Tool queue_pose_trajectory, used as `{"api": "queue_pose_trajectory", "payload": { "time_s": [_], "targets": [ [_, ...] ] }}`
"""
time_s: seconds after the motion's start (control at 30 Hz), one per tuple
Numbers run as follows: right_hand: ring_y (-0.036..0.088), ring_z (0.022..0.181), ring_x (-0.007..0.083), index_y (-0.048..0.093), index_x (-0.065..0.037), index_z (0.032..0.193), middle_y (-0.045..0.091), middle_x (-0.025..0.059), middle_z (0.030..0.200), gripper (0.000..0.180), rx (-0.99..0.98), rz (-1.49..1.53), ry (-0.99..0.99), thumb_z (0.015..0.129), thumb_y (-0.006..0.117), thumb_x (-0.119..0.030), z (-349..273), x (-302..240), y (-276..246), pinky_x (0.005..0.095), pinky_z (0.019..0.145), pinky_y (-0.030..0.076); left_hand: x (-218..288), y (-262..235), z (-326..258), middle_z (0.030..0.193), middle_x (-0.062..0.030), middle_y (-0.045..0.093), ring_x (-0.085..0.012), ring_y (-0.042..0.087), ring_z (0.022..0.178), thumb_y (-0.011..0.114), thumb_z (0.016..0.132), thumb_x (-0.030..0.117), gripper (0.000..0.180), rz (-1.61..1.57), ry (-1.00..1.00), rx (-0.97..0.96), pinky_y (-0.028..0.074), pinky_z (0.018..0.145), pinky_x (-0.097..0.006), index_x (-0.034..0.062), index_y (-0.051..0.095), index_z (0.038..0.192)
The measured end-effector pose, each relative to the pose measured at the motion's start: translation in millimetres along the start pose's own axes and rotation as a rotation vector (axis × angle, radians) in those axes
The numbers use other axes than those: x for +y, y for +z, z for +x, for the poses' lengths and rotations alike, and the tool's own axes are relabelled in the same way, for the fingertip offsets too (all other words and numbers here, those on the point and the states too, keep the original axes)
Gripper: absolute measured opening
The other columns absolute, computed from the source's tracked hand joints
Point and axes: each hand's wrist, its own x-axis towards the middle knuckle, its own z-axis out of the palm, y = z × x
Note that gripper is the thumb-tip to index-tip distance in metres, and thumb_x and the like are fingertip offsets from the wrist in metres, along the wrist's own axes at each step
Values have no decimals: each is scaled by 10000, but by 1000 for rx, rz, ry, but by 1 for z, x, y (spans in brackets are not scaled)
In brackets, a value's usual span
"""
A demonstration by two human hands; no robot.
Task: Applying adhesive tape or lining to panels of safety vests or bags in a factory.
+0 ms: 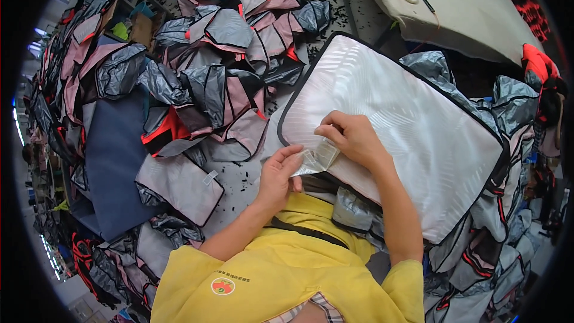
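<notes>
Two hands are pinching a small tag.
The left hand (278,174) and right hand (353,137) are gripping the small see-through tag (320,157) on the shiny white, black-edged fabric panel (412,125).

Small pale label (320,157) between hands

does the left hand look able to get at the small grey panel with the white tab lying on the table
Probably yes. The left hand pinches a small clear tag at the big white panel; the small grey panel lies uncovered to its left, nothing between.
</notes>
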Motion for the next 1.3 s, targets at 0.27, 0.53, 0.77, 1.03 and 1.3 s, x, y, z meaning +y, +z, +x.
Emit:
{"api": "queue_pose_trajectory", "payload": {
  "time_s": [0.27,0.53,0.77,1.03,1.3],
  "targets": [
    [706,651,284,733,-172,1079,765,258,1038,159,95,741,-619,974,683,-64,-118,-125,-71,362,558,585,-7,-9,11,963,-36,716,-96,578,553,716,1012,180,346,74,23,39,458,483,-229,36,618,1311],
    [718,686,298,778,-70,1226,771,216,1035,379,-308,840,-229,874,840,-198,-159,-172,-140,323,585,540,-8,-15,12,1106,-70,743,-102,607,634,692,1031,143,269,80,73,-1,470,518,-223,53,624,1275],
    [689,592,259,830,-237,1127,766,220,1010,302,1010,1098,-677,846,881,-334,-155,-210,-86,330,509,540,-8,0,13,1123,-75,741,-105,608,634,699,1028,149,270,104,77,-7,475,537,-227,54,623,1269],
    [697,689,231,739,-30,1107,777,213,926,234,916,-30,-392,1060,578,-194,-212,-105,-116,330,668,575,24,-5,31,870,-12,692,-80,518,507,659,1036,143,189,254,172,120,389,446,-213,42,665,1196],
    [648,1212,360,500,39,1483,640,278,1365,751,1263,-286,811,986,717,-480,-273,149,-205,427,1038,499,89,20,179,970,-132,733,-171,674,834,608,1058,215,288,844,672,112,536,736,-309,-16,672,1218]
  ]
}}
